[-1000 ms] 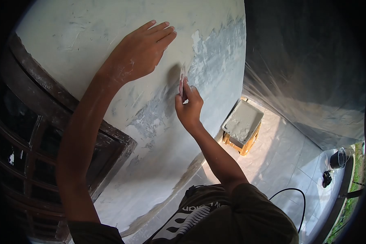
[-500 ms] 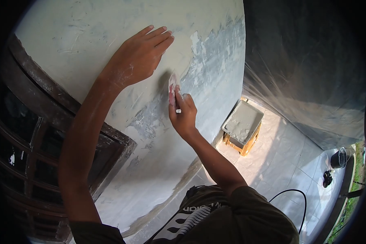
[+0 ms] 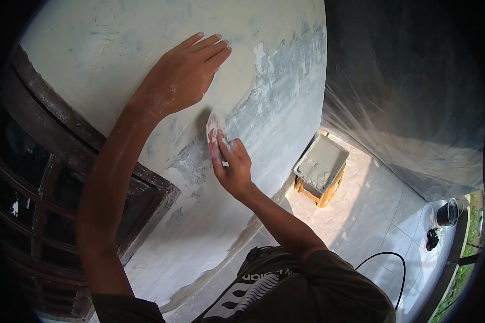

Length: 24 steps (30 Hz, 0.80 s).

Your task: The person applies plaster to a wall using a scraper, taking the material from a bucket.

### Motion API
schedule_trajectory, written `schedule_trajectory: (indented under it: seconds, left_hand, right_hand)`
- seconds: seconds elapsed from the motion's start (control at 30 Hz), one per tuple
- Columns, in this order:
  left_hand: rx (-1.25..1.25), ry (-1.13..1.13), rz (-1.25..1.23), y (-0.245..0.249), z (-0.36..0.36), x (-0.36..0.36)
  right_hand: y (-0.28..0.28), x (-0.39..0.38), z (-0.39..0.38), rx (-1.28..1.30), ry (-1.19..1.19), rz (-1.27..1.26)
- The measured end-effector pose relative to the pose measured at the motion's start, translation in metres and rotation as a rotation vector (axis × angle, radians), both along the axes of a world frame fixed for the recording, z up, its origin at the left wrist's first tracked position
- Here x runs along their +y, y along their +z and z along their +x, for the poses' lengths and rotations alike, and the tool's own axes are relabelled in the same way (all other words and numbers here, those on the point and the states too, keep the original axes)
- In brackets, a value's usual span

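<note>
My left hand (image 3: pixel 184 70) lies flat against the wall (image 3: pixel 161 21), fingers stretched out, with white dust on the wrist. Below it and to the right, my right hand (image 3: pixel 235 168) grips a putty knife (image 3: pixel 214 128) smeared with white filler, some red showing near its handle. The blade is held up against the wall, at the border between the smooth cream coat and the rougher grey patch (image 3: pixel 277 81). My fingers cover part of the handle.
A tray of wet filler (image 3: pixel 322 161) rests on a wooden stool (image 3: pixel 328 199) to the right. Dark plastic sheeting (image 3: pixel 404 97) hangs beyond it. A brown framed window (image 3: pixel 48 177) is at left. On the tiled floor stand a black bucket (image 3: pixel 447 213) and a black cable (image 3: pixel 403 269).
My right hand has drawn the putty knife down and to the left along the wall. The cream coat now reaches a bit differently around the grey patch. My left hand stays put.
</note>
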<state>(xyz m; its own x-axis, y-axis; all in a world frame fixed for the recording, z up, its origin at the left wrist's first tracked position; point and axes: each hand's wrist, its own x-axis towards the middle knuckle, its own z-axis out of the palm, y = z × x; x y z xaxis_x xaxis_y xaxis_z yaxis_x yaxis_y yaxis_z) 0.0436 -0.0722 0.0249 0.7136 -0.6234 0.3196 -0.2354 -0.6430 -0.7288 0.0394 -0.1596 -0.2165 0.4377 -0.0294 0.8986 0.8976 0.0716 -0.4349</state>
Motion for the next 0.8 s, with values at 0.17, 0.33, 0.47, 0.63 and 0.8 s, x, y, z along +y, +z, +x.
schedule_trajectory:
  seconds: [0.17,0.33,0.47,0.63,0.8]
  left_hand:
    - [-0.008,-0.008,0.001,-0.001,0.0,0.004]
    - [-0.044,-0.025,0.031,0.001,0.003,-0.001]
    - [-0.044,-0.039,0.026,0.001,0.006,-0.001]
    - [0.005,-0.006,-0.013,-0.003,0.003,0.0]
    - [0.007,-0.006,-0.011,-0.003,0.005,-0.004]
  right_hand:
    - [0.032,0.01,0.08,0.186,-0.17,-0.023]
    - [-0.003,0.028,0.024,0.037,-0.013,-0.105]
    - [-0.023,0.007,-0.014,-0.095,0.075,-0.007]
    - [0.005,-0.005,0.091,0.159,-0.225,0.013]
    - [-0.008,0.018,0.093,0.242,-0.208,-0.177]
